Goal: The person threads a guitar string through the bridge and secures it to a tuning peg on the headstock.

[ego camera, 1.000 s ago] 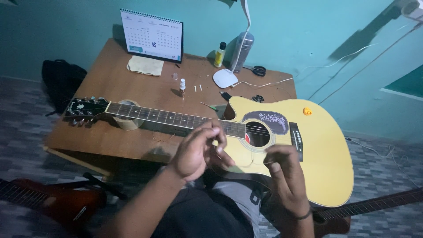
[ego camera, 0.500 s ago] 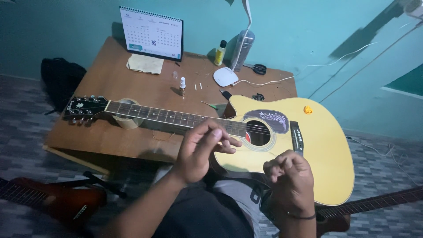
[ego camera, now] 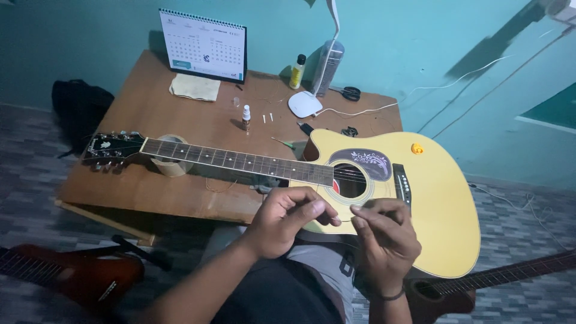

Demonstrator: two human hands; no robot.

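Left hand: the left hand is curled, thumb and forefinger pinched together, apparently on a thin string too fine to make out.
Right hand: the right hand pinches likewise, just beside it.
Guitar: a yellow acoustic guitar lies across the lap, neck resting on the wooden table.
Progress: strings cross the soundhole; the stringing work looks unfinished.
Beyond: desk calendar, small lamp, scissors.

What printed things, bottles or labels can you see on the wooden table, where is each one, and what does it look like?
White spiral-bound desk calendar: upright at the table's back edge, grid pages, teal patch.
Yellow bottle with black cap: right of the calendar, by the wall.
Small white-capped spray bottle: mid-table, behind the guitar neck.
No screens or signs.
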